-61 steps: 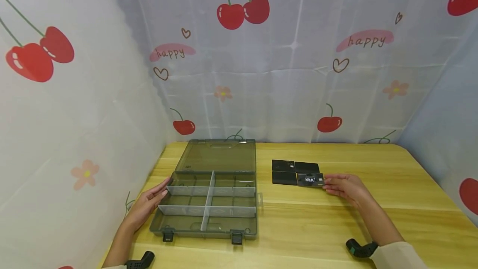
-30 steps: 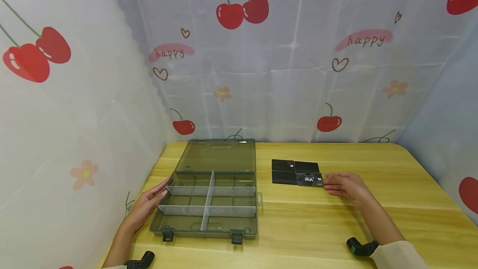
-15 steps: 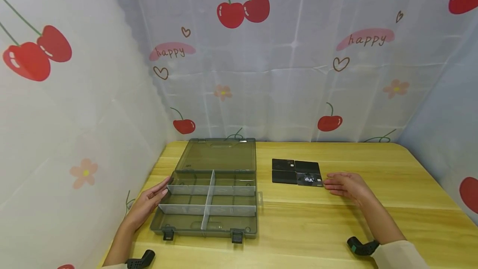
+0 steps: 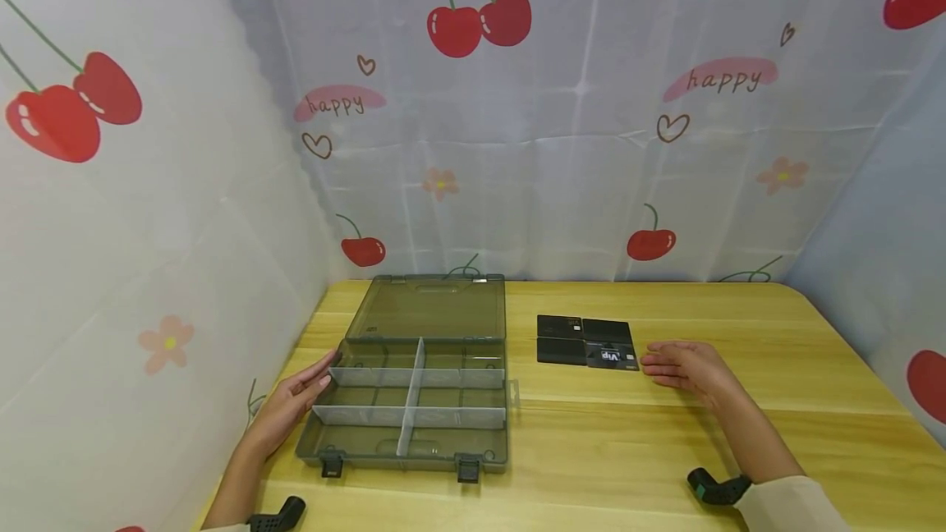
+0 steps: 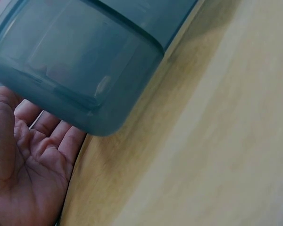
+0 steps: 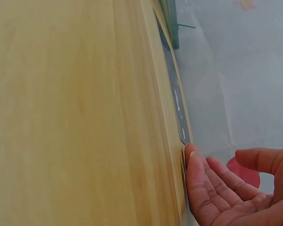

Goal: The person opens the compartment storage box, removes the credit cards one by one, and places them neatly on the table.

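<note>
A clear smoky-grey divided plastic box lies on the table with its lid folded back. My left hand rests its fingers against the box's left side. In the left wrist view the palm faces the box's corner, with the fingertips hidden behind it. Black cards lie flat in a two-by-two block right of the box. The front right one is a silver-lettered VIP card. My right hand rests just right of it, apart from it and holding nothing. In the right wrist view its thumb stands away from the fingers.
White dividers split the box into several compartments. Two black latches stick out at its front edge. The wooden table meets a cherry-print curtain at the back. Another curtain side hangs close by my left arm.
The VIP card has been set down flat, closing up against the other black cards, and my right fingers have let go of its edge. My left hand has kept its place.
</note>
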